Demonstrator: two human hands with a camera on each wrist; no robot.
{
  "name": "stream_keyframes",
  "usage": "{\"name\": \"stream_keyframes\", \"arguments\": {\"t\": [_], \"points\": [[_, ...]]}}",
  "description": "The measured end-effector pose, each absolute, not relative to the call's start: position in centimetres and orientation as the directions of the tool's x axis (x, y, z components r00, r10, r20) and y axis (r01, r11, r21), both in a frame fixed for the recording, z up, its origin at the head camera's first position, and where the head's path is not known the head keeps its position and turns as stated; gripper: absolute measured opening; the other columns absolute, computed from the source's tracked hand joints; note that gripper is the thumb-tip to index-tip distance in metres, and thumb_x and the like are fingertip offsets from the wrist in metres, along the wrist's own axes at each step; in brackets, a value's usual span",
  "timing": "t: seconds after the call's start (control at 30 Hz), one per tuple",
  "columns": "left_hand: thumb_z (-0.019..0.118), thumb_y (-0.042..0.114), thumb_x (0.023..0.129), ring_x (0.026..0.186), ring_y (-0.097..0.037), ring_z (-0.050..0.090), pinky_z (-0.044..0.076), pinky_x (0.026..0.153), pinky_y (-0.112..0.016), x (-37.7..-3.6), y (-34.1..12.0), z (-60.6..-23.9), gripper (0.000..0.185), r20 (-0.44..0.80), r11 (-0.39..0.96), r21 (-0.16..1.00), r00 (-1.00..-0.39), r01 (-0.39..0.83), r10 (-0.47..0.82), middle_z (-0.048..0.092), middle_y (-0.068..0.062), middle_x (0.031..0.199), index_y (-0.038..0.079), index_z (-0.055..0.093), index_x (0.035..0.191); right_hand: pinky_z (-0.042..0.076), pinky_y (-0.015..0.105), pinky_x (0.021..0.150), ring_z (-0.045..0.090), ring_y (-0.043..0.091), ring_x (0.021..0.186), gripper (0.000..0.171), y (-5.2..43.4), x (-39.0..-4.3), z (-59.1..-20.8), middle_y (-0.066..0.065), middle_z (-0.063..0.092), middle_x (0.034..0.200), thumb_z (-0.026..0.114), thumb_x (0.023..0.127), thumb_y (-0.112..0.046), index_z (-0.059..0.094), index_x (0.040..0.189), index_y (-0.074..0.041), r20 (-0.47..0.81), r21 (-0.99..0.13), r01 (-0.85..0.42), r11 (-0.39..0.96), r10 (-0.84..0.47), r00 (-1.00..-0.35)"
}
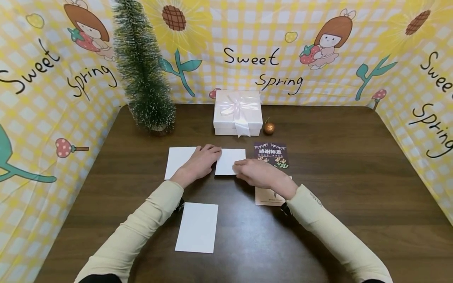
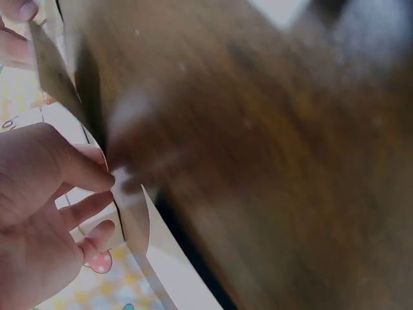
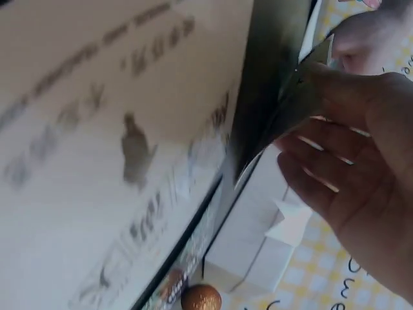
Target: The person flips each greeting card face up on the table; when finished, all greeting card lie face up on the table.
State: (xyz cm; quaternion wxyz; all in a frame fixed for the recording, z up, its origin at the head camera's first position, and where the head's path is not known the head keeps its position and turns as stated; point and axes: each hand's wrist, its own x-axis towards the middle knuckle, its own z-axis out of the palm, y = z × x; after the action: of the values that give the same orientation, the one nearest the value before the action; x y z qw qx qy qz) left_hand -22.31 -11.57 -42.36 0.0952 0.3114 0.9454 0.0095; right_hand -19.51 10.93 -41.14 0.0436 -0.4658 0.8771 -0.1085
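Note:
Both hands hold a white card (image 1: 230, 162) close over the table, in front of the gift box. My left hand (image 1: 201, 162) pinches its upper left corner; in the left wrist view the thumb (image 2: 90, 171) is at the card's edge. Its lower right side is pinched by my right hand (image 1: 257, 173), and the right wrist view shows the card (image 3: 293, 110) tilted, its underside in shade. Another white card (image 1: 178, 160) lies partly beneath the left hand and wrist. Under the right forearm, a beige printed card (image 1: 264, 196) is partly hidden.
A third white card (image 1: 197, 228) lies nearer the front. Behind the right hand is a dark printed card (image 1: 270, 151). The white gift box (image 1: 237, 112) with a bow, an orange bauble ornament (image 1: 269, 128) and a small frosted tree (image 1: 145, 78) stand along the back.

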Motion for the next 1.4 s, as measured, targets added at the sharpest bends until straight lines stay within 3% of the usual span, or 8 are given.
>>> {"name": "stream_keyframes", "arguments": {"t": [0.17,0.37,0.57,0.87,1.0,1.13,1.27,1.4], "points": [[0.058,0.002,0.092,0.131,-0.032,0.044,0.037,0.098,-0.056,-22.4,-12.0,-42.2,0.040,-0.103,0.789,0.152,-0.784,0.595,0.612,0.053,-0.012,0.140,0.004,0.057,0.131,0.054,0.038,0.087,0.067,0.027,0.105,0.024,11.7,-19.7,-40.7,0.013,0.067,0.120,0.051,0.100,-0.007,0.064,0.120,-0.003,0.138,-0.223,-0.808,0.546,-0.802,-0.581],[0.066,0.019,0.094,0.111,-0.026,0.059,0.042,0.088,-0.049,-22.4,-11.9,-42.6,0.026,0.082,0.744,0.289,-0.790,0.603,0.608,0.068,-0.006,0.116,0.009,0.067,0.117,0.054,0.038,0.085,0.068,0.027,0.099,0.026,12.5,-20.5,-40.3,0.014,0.070,0.111,0.053,0.096,0.002,0.060,0.120,0.000,0.283,-0.148,-0.819,0.554,-0.770,-0.572],[0.067,0.014,0.093,0.086,-0.018,0.066,0.042,0.071,-0.039,-22.4,-11.5,-42.7,0.007,0.271,0.686,0.380,-0.783,0.621,0.559,0.071,0.001,0.091,0.011,0.073,0.094,0.055,0.038,0.078,0.069,0.028,0.090,0.027,13.0,-21.1,-39.9,0.014,0.070,0.105,0.056,0.092,0.005,0.060,0.119,0.001,0.346,-0.173,-0.825,0.539,-0.750,-0.563],[0.066,0.011,0.092,0.076,-0.018,0.062,0.041,0.068,-0.037,-22.0,-11.6,-42.0,0.006,0.287,0.703,0.371,-0.795,0.607,0.535,0.070,-0.003,0.087,0.010,0.070,0.088,0.052,0.040,0.077,0.063,0.022,0.083,0.034,13.2,-21.7,-39.5,0.013,0.069,0.107,0.064,0.095,-0.018,0.059,0.126,-0.003,0.417,-0.338,-0.764,0.550,-0.640,-0.645],[0.065,0.011,0.092,0.077,-0.021,0.061,0.042,0.068,-0.038,-21.8,-11.4,-41.2,0.006,0.284,0.717,0.289,-0.772,0.634,0.568,0.068,-0.003,0.084,0.010,0.068,0.087,0.052,0.039,0.081,0.065,0.022,0.090,0.037,12.9,-21.8,-39.1,0.013,0.069,0.112,0.068,0.092,-0.018,0.060,0.124,-0.003,0.446,-0.340,-0.782,0.522,-0.643,-0.623],[0.063,0.011,0.092,0.080,-0.021,0.061,0.042,0.070,-0.038,-21.6,-10.9,-40.1,0.006,0.269,0.712,0.215,-0.742,0.668,0.614,0.068,-0.002,0.085,0.010,0.066,0.088,0.052,0.037,0.077,0.066,0.020,0.086,0.021,12.3,-21.8,-38.8,0.007,0.071,0.100,0.070,0.090,-0.011,0.067,0.110,-0.005,0.477,-0.302,-0.810,0.502,-0.656,-0.585],[0.066,0.015,0.091,0.080,-0.020,0.060,0.043,0.070,-0.038,-21.4,-10.7,-39.6,0.006,0.260,0.695,0.288,-0.752,0.659,0.605,0.067,-0.002,0.086,0.010,0.064,0.092,0.052,0.035,0.072,0.063,0.019,0.079,0.009,12.2,-21.7,-38.8,0.005,0.069,0.089,0.069,0.089,-0.005,0.069,0.098,-0.006,0.492,-0.303,-0.796,0.524,-0.629,-0.601],[0.072,0.016,0.088,0.082,-0.019,0.062,0.050,0.075,-0.037,-21.5,-10.9,-39.9,0.016,0.264,0.663,0.429,-0.788,0.613,0.557,0.068,-0.004,0.092,0.008,0.064,0.099,0.053,0.036,0.069,0.063,0.019,0.077,0.008,12.3,-21.4,-39.0,0.008,0.069,0.088,0.069,0.088,-0.003,0.068,0.096,-0.003,0.506,-0.397,-0.759,0.515,-0.567,-0.650]]}}
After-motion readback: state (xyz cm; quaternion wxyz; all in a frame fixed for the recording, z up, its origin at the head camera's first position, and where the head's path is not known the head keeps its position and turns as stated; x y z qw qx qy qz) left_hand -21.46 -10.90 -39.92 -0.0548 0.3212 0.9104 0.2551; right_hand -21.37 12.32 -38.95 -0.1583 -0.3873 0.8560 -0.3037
